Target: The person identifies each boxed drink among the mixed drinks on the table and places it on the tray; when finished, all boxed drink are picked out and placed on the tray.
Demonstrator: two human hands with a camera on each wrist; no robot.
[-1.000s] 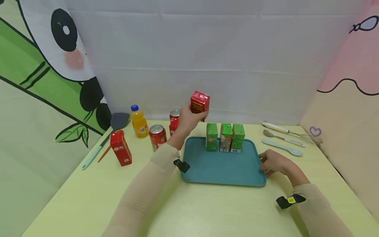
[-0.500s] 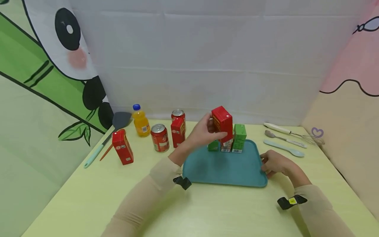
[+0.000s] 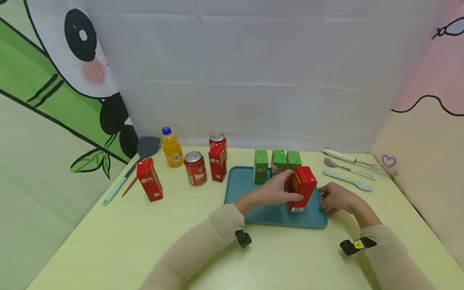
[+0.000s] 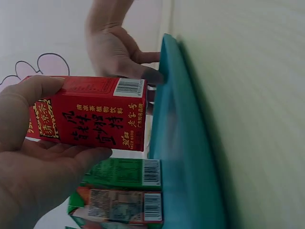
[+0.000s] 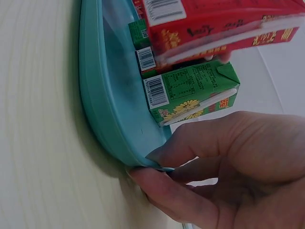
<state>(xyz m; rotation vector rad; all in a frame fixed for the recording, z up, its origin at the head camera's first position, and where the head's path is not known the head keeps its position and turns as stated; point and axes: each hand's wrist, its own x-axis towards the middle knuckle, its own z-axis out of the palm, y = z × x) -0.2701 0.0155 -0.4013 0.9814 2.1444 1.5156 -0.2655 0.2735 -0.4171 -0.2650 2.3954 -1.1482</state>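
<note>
My left hand grips a red drink carton over the right part of a blue-green tray. In the left wrist view the carton sits between thumb and fingers, its barcoded base just short of the tray floor. My right hand pinches the tray's right rim; the right wrist view shows thumb and fingers on that rim. Along the tray's back stand three green drink cartons: a left one, a middle one and a right one, partly hidden by the red carton.
Left of the tray stand two more red cartons, two red cans and an orange juice bottle. A spatula lies far left. On the right lie a whisk, a fork-like utensil and a pale spoon.
My left hand has carried the red carton rightward and down, from the air behind the tray to low over its right side. The right hand keeps its place on the rim.
</note>
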